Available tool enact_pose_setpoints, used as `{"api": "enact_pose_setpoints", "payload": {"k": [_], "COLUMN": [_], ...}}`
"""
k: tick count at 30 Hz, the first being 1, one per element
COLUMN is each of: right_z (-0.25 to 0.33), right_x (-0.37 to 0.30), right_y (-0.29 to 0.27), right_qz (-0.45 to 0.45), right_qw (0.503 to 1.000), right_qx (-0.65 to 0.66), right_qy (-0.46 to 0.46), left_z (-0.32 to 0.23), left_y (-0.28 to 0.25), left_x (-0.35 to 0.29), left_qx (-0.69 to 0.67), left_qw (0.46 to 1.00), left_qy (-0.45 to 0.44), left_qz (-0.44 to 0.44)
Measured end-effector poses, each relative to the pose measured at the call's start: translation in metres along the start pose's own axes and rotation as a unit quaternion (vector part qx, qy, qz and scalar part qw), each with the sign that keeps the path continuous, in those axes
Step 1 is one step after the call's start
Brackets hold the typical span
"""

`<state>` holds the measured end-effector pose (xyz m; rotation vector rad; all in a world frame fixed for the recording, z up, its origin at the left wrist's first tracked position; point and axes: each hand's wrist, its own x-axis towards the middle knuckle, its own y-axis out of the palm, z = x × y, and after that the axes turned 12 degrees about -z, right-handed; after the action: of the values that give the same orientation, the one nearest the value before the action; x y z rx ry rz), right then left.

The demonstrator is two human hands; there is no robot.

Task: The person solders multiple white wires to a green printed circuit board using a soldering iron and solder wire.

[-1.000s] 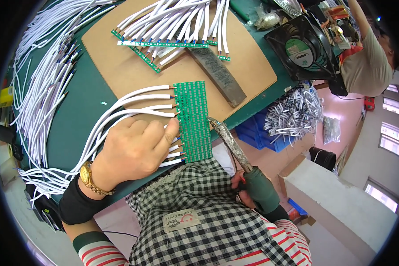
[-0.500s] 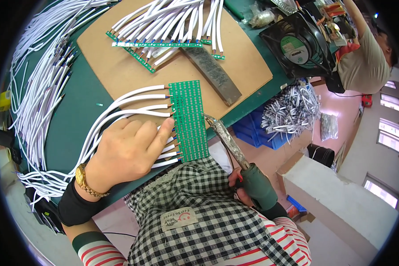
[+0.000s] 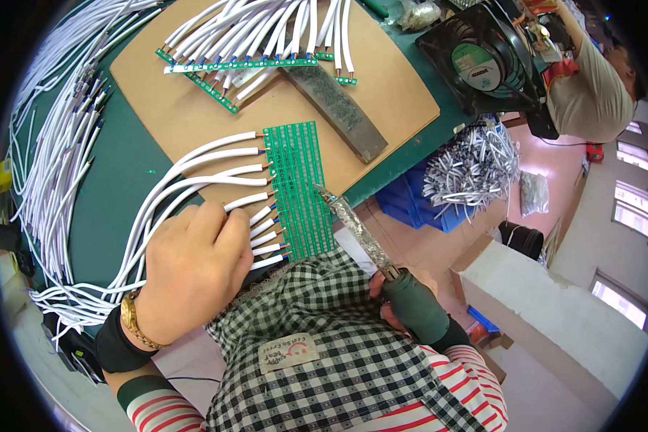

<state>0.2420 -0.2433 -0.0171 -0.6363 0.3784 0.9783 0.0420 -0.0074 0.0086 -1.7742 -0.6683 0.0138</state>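
A green circuit board (image 3: 297, 189) lies on a brown fibreboard sheet (image 3: 216, 101), with several white wires (image 3: 194, 176) joined to its left edge. My left hand (image 3: 187, 272) rests on these wires just left of the board, fingers pressing them down. My right hand (image 3: 392, 295), mostly hidden behind my checked shirt, grips the dark green handle of a soldering iron (image 3: 367, 237). The iron's tip sits at the board's right edge.
More green strips with white wires (image 3: 252, 43) lie at the sheet's far end, beside a grey metal bar (image 3: 335, 111). A bundle of loose white wires (image 3: 47, 137) covers the green mat at left. A black fan (image 3: 482, 61), a blue bin (image 3: 425, 201) and another person (image 3: 590, 79) are at right.
My left hand has slid slightly down the wires toward me. The iron's tip has shifted a little along the board's right edge.
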Motion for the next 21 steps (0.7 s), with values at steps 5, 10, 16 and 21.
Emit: {"api": "enact_pose_setpoints", "payload": {"k": [5, 10, 16, 21], "right_z": [-0.023, -0.024, -0.021, 0.002], "right_x": [0.016, 0.016, 0.017, 0.009], "right_y": [-0.001, -0.001, 0.003, 0.007], "right_qz": [0.006, 0.026, 0.041, -0.012], "right_qw": [0.956, 0.978, 0.980, 0.998], "right_qx": [-0.050, -0.025, 0.004, 0.049], "right_qy": [-0.288, -0.207, -0.194, -0.029], "left_z": [0.001, 0.002, 0.001, -0.002], "left_y": [0.000, -0.002, 0.008, 0.010], "left_x": [-0.002, 0.003, 0.005, 0.003], "left_qx": [-0.021, -0.077, -0.080, -0.071], "left_qw": [1.000, 0.995, 0.994, 0.991], "left_qy": [-0.004, -0.068, -0.068, -0.108], "left_qz": [0.001, 0.014, -0.016, -0.037]}}
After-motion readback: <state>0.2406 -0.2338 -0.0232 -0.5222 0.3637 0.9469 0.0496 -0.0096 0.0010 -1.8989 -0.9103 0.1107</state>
